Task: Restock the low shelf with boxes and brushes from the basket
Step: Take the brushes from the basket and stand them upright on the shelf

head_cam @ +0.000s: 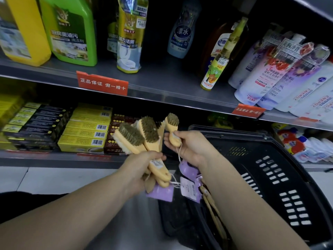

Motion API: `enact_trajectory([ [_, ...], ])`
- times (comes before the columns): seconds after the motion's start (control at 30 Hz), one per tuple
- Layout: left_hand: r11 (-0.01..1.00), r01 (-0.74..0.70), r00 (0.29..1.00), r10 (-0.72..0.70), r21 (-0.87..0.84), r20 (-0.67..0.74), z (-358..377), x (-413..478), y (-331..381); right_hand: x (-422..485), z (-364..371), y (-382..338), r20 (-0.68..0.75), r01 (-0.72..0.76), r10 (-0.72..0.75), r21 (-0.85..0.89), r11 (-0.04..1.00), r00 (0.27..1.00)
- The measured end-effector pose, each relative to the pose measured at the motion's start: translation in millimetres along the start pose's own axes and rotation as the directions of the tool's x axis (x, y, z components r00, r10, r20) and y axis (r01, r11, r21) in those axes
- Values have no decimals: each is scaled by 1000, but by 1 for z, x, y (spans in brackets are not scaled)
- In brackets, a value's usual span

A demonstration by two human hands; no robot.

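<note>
Red shelf tags (pixel 102 83): we read "正品保证 假一赔十" in white on both.
Green jug (pixel 70 31): its label reads "厨房重油污" (upper shelf, far left, beside a yellow jug (pixel 21 29)).
Blue-grey bottle (pixel 182 31): we read "漂水" on its round label.
White bottles (pixel 292 82): "ENERGY" runs down the side of those at the right.
Left hand (pixel 138 170): our fingers (pixel 158 156) are closed round the handles of a bunch of wooden brushes (pixel 140 136), bristle heads fanned up towards the low shelf (pixel 54 157).
Right hand (pixel 187 147): we pinch one small brush (pixel 172 129) by its handle, upright, just beside the bunch.
Purple paper tags (pixel 160 193): they hang on strings below both hands (print too small to read).
Basket (pixel 270 170): black, at our right, beneath the right forearm.
Boxes (pixel 86 132): yellow barcoded stacks sit on the low shelf, behind the brushes.
</note>
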State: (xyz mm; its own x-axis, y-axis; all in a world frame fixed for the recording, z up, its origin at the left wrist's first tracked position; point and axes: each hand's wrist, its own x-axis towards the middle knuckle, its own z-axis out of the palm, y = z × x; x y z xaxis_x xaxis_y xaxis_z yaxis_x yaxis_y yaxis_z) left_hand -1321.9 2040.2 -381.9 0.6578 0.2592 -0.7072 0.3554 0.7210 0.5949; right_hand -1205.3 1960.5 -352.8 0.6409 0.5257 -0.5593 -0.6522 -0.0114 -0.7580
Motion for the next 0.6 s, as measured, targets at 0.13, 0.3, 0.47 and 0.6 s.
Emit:
enact_trajectory([
  [0.13, 995, 45, 999, -44, -88, 12, 2, 1, -10, 42, 5, -9, -89, -92, 88, -38, 995, 992],
  [0.3, 995, -68, 982, 52, -79, -184, -13, 34, 10, 90, 13, 1, -197, -230, 194, -179, 957, 961],
  [0.47, 996, -78, 943, 85, 33, -322, -37, 64, 25, 125, 27, 42, -289, -274, 304, 141, 951, 908],
  [0.6, 986, -23, 937, 79, 167, -340, -57, 87, 38, 140, 26, 84, -323, -373, 375, 70, 925, 869],
])
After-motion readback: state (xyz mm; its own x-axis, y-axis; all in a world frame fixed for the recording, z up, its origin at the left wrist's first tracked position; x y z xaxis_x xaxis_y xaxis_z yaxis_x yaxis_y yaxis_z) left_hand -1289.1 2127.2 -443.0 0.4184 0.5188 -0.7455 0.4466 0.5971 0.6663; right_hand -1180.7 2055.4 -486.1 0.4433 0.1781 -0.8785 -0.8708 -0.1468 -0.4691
